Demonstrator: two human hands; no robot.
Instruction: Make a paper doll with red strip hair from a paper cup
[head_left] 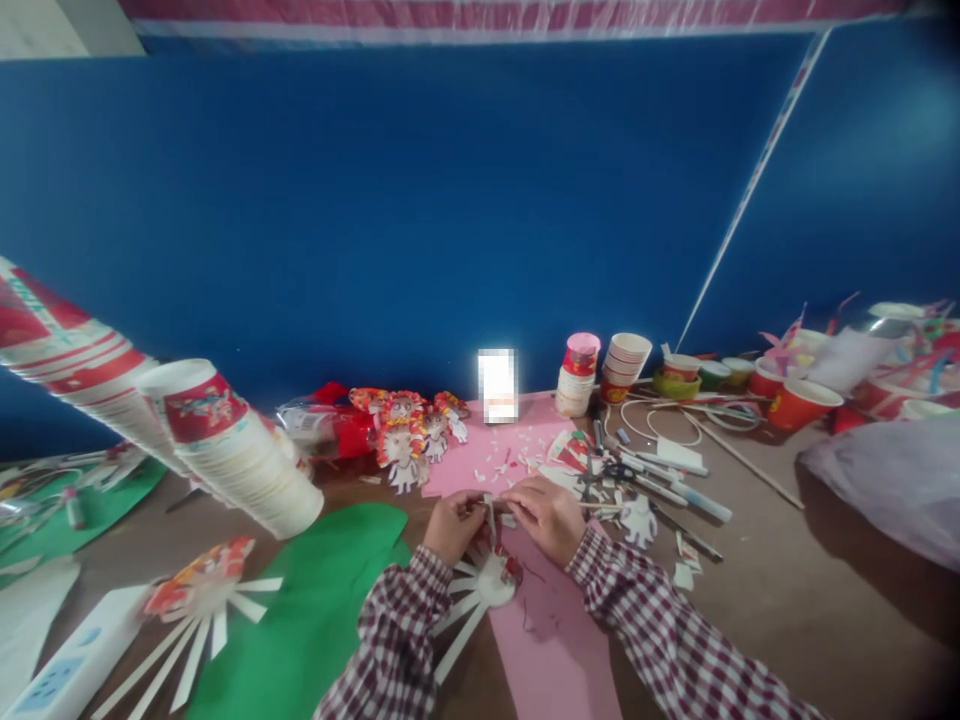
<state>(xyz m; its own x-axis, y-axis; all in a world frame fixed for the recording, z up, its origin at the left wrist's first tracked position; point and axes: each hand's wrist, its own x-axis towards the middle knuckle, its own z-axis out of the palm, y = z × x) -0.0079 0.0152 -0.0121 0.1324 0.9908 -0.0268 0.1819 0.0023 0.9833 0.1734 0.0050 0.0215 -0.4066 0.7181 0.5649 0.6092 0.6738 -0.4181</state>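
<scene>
A paper cup cut into strips (495, 583) lies below my hands, its strips fanned out around the round white base. My left hand (454, 527) is closed, pinching one upright strip near its top end. From the other side my right hand (546, 515) has its fingertips pressed together at the same strip. Whether the right fingers also hold something small is hidden. Under the hands runs a sheet of pink paper (559, 650), with small dark thread-like bits on it.
Leaning stacks of paper cups (240, 460) stand at left, near green paper (300, 600), another cut cup (214, 590) and a power strip (82, 650). Paper lion figures (405, 450) sit behind. Markers (660, 480), a cutout figure (637, 522) and a plastic bag (892, 480) lie right.
</scene>
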